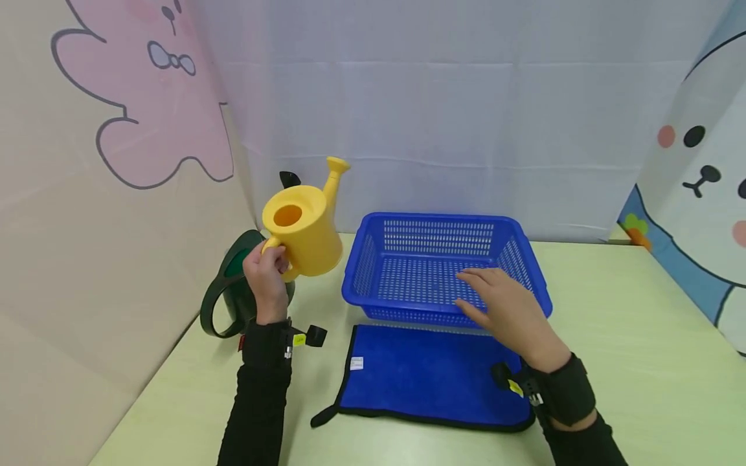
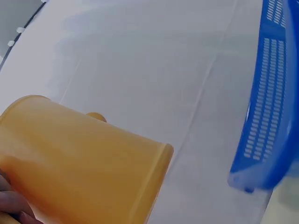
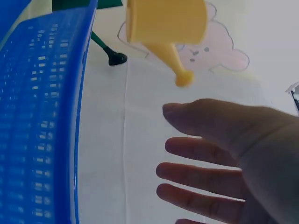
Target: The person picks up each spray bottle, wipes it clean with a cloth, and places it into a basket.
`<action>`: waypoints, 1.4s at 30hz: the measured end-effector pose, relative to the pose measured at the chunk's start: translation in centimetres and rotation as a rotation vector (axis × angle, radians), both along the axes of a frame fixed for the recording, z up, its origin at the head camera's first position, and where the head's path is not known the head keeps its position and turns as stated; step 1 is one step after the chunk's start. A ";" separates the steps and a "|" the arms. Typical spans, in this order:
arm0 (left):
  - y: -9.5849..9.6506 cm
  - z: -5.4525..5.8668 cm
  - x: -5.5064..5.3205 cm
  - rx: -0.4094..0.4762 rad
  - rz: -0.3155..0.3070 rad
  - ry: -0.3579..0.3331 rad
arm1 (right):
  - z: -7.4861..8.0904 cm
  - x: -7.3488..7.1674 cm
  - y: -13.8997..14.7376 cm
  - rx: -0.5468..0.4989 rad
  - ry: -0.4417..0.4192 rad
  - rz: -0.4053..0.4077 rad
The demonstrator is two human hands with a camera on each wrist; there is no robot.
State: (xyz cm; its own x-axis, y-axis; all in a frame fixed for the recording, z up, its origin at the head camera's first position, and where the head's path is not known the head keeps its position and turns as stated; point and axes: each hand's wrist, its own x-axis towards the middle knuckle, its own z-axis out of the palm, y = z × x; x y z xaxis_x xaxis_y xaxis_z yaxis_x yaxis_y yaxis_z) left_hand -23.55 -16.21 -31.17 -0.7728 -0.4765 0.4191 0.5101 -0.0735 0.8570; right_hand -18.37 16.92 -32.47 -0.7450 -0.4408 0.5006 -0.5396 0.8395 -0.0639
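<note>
The left hand (image 1: 267, 277) grips the yellow watering can (image 1: 315, 244) by its handle (image 1: 272, 243), raised left of the blue basket (image 1: 422, 236); a slack grip could tip it into the green watering can (image 1: 241, 301), clearance unclear. The right hand (image 1: 515, 317) spreads, empty.

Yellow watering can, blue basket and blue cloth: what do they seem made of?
Yellow watering can: probably plastic, satin finish; smooth, single-color body. 
Blue basket: likely molded plastic, slightly glossy; slotted walls, light catching the rim. 
Blue cloth: matte fabric, perhaps microfiber; soft-looking surface, black edging.
</note>
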 end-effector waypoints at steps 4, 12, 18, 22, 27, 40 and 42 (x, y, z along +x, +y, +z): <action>2.0 0.8 0.5 0.055 -0.060 0.027 | -0.4 0.4 -1.6 0.014 0.118 0.113; 5.9 0.7 1.0 0.126 -0.211 -0.006 | -2.1 2.3 -4.4 0.181 -0.089 0.194; 7.3 0.7 1.3 0.084 -0.261 -0.074 | -4.2 2.9 -5.2 0.300 -0.357 0.042; 7.2 0.5 1.2 0.041 -0.283 -0.106 | -5.6 2.8 -5.5 0.276 -0.398 -0.035; 6.7 0.0 1.0 -0.012 -0.310 -0.150 | -7.1 2.6 -5.8 0.299 -0.355 -0.045; 5.4 0.3 1.2 -0.013 -0.280 -0.180 | -4.2 0.8 -4.1 0.179 -0.598 0.108; 5.2 0.4 1.3 -0.006 -0.271 -0.184 | -2.9 1.1 -3.5 0.145 -0.605 0.150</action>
State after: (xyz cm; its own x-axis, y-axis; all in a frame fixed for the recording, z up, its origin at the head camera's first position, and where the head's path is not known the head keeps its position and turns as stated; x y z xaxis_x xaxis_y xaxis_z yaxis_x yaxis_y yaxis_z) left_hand -22.30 -11.03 -30.81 -0.9344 -0.2413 0.2622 0.3087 -0.1804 0.9339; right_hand -17.30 13.39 -35.33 -0.8022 -0.5939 -0.0615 -0.5561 0.7806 -0.2854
